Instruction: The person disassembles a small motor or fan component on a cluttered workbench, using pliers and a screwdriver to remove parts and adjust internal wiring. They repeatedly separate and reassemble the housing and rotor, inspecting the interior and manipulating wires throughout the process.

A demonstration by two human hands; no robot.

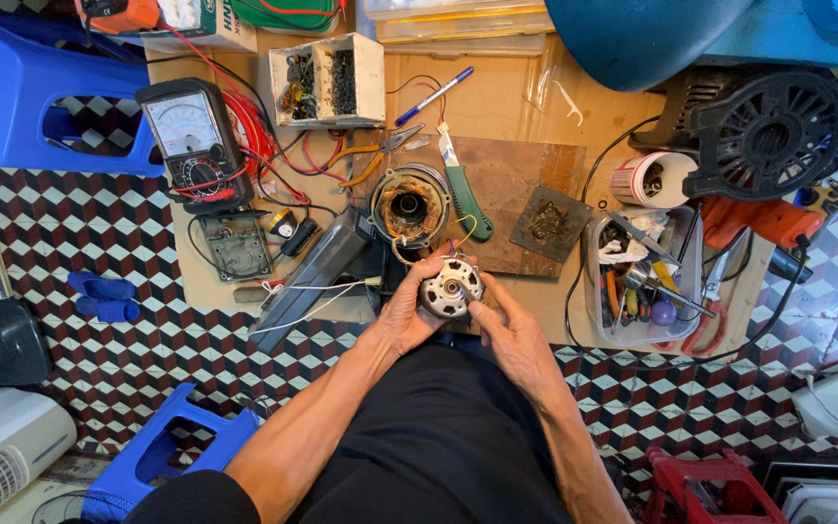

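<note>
Two bare hands meet over the near edge of a cardboard work mat (pixel 497 97) laid on a checkered floor. The left hand (pixel 402 315) cups a small round motor rotor (pixel 450 288) from its left side, fingers wrapped about the rim. The right hand (pixel 508 335) grips it from the lower right, thumb pressed to its face. The rotor's shaft end points up toward the viewer, so its axis runs roughly vertical between both palms.

Just beyond it lies a copper-wound stator (pixel 409 207). A green-handled knife (pixel 464 194) rests beside that, with orange-handled pliers (pixel 370 155) further back. An analog multimeter (pixel 191 141) sits to the left, and a clear tray of tools (pixel 644 286) to the right. Nothing lies between the hands and the stator.
</note>
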